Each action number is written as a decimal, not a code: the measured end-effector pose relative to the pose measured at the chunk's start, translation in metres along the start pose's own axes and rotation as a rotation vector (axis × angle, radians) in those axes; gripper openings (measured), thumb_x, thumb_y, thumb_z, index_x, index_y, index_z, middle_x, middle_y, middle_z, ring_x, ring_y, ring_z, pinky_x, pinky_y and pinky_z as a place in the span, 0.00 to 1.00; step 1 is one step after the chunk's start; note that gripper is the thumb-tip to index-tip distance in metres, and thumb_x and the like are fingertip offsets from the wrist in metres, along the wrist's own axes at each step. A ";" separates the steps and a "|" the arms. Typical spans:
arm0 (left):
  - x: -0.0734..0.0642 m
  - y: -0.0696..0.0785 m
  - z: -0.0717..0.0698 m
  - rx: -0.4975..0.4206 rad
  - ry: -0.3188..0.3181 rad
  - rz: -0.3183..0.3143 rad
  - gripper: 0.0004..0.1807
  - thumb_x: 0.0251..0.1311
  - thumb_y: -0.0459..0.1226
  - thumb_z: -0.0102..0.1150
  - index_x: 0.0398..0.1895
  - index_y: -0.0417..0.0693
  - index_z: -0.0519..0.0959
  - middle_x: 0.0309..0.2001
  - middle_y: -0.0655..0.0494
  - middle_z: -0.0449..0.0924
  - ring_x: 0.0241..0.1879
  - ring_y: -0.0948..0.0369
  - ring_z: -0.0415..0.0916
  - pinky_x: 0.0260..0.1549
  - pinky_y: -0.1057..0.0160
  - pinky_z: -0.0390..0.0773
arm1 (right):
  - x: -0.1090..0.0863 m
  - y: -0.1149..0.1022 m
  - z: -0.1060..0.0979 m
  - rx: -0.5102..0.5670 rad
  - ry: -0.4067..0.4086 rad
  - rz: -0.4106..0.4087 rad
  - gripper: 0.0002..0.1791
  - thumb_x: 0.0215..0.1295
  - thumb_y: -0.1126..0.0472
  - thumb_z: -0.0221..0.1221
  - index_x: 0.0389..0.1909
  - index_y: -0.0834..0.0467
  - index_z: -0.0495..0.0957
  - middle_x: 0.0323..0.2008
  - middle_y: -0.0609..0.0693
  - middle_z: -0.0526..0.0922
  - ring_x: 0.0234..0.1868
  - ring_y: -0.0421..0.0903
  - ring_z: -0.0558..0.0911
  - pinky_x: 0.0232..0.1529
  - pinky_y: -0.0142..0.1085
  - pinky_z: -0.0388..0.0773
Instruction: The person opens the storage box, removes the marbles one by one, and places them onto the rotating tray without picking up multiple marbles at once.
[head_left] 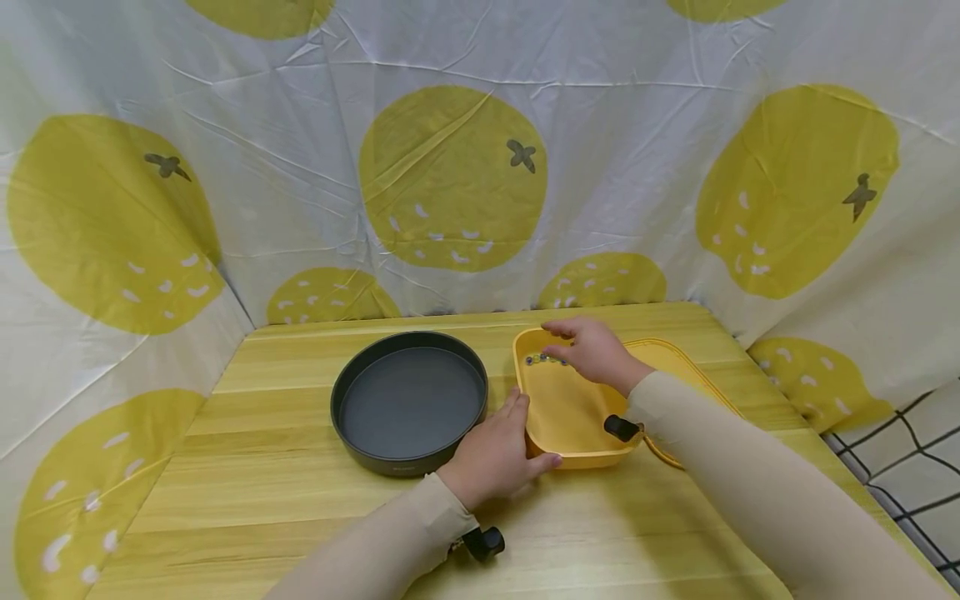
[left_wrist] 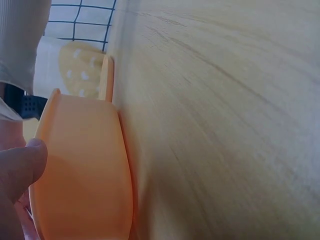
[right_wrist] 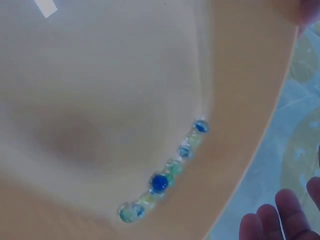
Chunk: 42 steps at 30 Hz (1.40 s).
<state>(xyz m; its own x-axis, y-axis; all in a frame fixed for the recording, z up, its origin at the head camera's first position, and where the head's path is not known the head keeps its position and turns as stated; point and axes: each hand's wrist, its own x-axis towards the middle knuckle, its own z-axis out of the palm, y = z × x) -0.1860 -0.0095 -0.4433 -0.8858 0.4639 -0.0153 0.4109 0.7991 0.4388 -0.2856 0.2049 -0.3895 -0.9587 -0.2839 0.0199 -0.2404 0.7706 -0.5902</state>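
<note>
Wood-grain surface (head_left: 247, 467) under & around the yellow box (head_left: 566, 408); white cloth w/ yellow fruit print (head_left: 450, 179) hangs behind box and off to both sides, dark-lined grid (head_left: 911, 467) far R of it. L hand (head_left: 495, 450) at box's near-L corner: fingers approx. straight along L wall, thumb on near wall at the rim. R hand (head_left: 592, 354) over box's far side, fingers apart w/ a gap betw. thumb & index, nothing gripped. Small glassy beads (right_wrist: 159, 183), blue/green/clear, lined up inside box along far-L corner; R hand's fingers near them, contact can't tell. Dark round pan (head_left: 408, 404) L of box, just beside L hand. Flat yellow lid-like piece (head_left: 678, 362) R of box, partly hidden by R sleeve (head_left: 750, 483). R hand & wrist also block part of box's R rim.
</note>
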 end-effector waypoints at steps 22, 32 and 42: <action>0.000 0.001 0.001 -0.004 -0.018 0.003 0.57 0.65 0.68 0.60 0.84 0.42 0.55 0.84 0.43 0.54 0.77 0.48 0.68 0.68 0.50 0.78 | 0.051 0.035 0.050 -0.160 -0.102 -0.001 0.20 0.74 0.57 0.64 0.64 0.58 0.84 0.57 0.55 0.89 0.53 0.53 0.87 0.55 0.48 0.84; -0.001 0.000 0.001 0.007 -0.013 0.003 0.57 0.65 0.70 0.58 0.84 0.42 0.55 0.84 0.43 0.53 0.76 0.48 0.69 0.68 0.51 0.78 | 0.055 0.030 0.055 -0.238 -0.094 -0.009 0.17 0.72 0.62 0.63 0.59 0.60 0.87 0.58 0.56 0.89 0.63 0.59 0.84 0.67 0.53 0.78; 0.000 -0.001 0.000 0.005 -0.013 0.003 0.57 0.65 0.69 0.58 0.85 0.43 0.54 0.84 0.43 0.52 0.76 0.48 0.69 0.68 0.51 0.78 | 0.058 0.024 0.058 -0.274 -0.119 -0.049 0.12 0.71 0.63 0.63 0.50 0.58 0.90 0.49 0.53 0.92 0.55 0.56 0.87 0.61 0.51 0.82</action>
<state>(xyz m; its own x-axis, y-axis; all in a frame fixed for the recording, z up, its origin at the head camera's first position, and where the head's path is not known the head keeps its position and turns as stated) -0.1867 -0.0102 -0.4443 -0.8819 0.4708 -0.0256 0.4144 0.7999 0.4341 -0.3379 0.1743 -0.4493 -0.9242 -0.3768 -0.0619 -0.3333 0.8752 -0.3505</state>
